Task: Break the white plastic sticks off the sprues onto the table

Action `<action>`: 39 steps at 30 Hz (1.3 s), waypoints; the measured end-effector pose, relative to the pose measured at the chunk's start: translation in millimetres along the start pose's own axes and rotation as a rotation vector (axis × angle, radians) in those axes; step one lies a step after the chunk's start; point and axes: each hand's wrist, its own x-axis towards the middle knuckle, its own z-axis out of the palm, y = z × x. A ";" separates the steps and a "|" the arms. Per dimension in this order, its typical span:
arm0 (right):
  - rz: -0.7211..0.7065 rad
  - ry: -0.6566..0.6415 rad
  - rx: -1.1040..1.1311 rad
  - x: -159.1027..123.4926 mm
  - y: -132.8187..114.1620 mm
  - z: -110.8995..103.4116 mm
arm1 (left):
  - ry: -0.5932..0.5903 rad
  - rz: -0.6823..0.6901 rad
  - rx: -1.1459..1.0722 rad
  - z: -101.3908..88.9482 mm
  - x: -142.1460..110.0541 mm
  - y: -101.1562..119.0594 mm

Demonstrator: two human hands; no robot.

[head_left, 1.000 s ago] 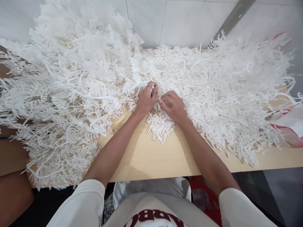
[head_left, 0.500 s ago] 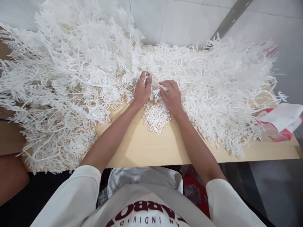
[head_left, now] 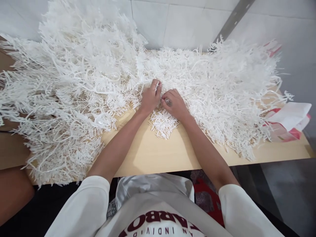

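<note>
My left hand (head_left: 150, 98) is closed, with a thin white plastic sprig (head_left: 157, 86) showing between its thumb and fingers. Close on its right, my right hand (head_left: 175, 104) makes a pinch, thumb and forefinger tips together. What lies between those tips is too small to make out. Below the hands a small pile of short white plastic pieces (head_left: 163, 125) rests on the wooden table (head_left: 158, 154). Beyond them, loose white strands spread between a tall heap of branching white plastic sprigs (head_left: 81, 62) at left and a lower heap (head_left: 222, 89) at right.
A pink and white plastic bag (head_left: 287, 123) lies at the table's right end. Tiled wall (head_left: 187, 23) stands behind the heaps, with a grey metal bar (head_left: 233, 21). Another person's bare limb (head_left: 13, 194) shows at the lower left edge.
My right hand has moved left toward my left hand, and its thumb and forefinger have come together. My left hand stays closed on its sprig. The view has shifted slightly.
</note>
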 end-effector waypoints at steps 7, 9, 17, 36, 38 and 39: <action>0.026 -0.023 -0.102 0.8 -2.6 2.1 | -0.007 -0.012 -0.020 2.1 0.4 -2.6; 0.010 -0.006 -0.116 -0.5 -1.4 3.0 | -0.015 -0.017 -0.035 2.9 0.9 -4.1; 0.290 0.409 0.111 -8.6 16.1 -9.4 | 0.054 -0.115 -0.057 1.0 7.3 -16.9; -0.017 -0.119 -0.024 -5.4 1.7 -4.9 | -0.034 0.004 -0.030 -0.7 -1.3 -0.6; 0.013 -0.056 -0.046 -5.5 1.2 -4.6 | -0.047 -0.004 -0.014 0.7 -1.1 -0.8; 0.032 -0.022 -0.064 -5.8 1.2 -4.1 | -0.054 -0.005 -0.010 1.9 -1.0 -1.3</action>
